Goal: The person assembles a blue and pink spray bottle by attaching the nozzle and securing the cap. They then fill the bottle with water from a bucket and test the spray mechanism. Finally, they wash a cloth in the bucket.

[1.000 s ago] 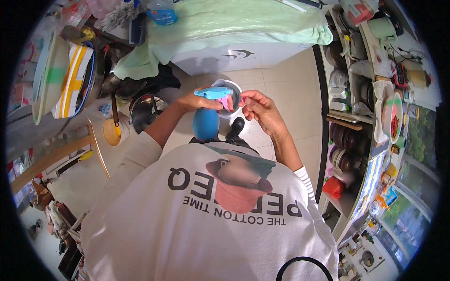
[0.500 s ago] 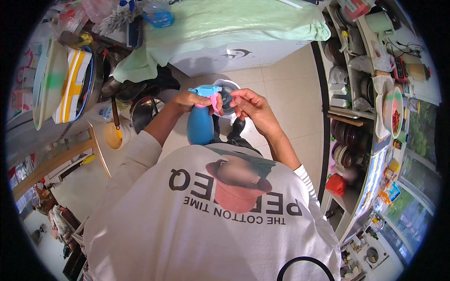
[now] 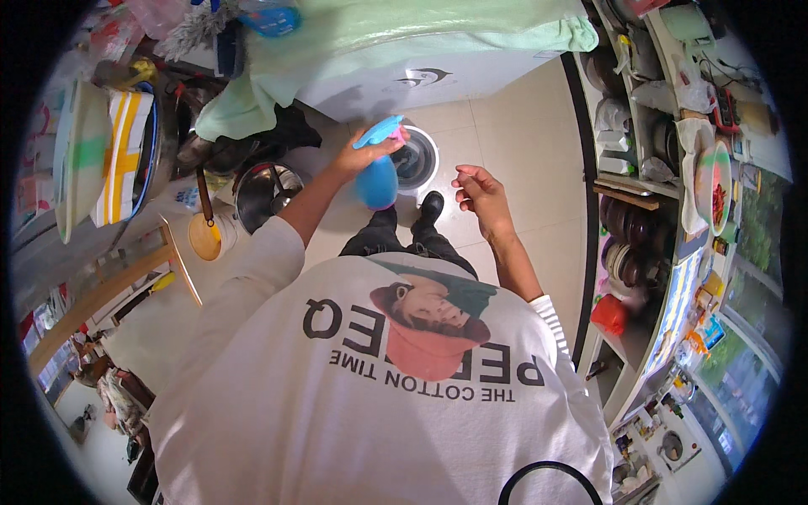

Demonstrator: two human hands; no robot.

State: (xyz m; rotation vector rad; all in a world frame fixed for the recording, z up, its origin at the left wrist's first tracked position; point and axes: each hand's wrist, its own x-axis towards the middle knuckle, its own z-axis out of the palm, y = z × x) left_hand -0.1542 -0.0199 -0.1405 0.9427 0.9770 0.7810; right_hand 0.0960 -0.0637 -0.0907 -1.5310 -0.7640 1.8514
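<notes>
Overhead, a person's left hand (image 3: pixel 364 154) grips a blue spray bottle (image 3: pixel 376 168) above a tiled kitchen floor (image 3: pixel 513 126), while the right hand (image 3: pixel 481 189) hangs free beside it.

Fingers of the left hand are wrapped around the bottle's light-blue head, its rounded blue body hanging just below the grip; the right hand is loosely spread, fingers curled, holding nothing and set apart to the bottle's right. Just beyond the bottle, on the floor, stands a round white-rimmed container (image 3: pixel 417 158), between the two hands and the white appliance (image 3: pixel 421 71) draped with a pale green cloth (image 3: pixel 396 29) at the far side. A steel pot (image 3: pixel 265 192) sits to the left; crowded shelves (image 3: pixel 640 194) line the right.
</notes>
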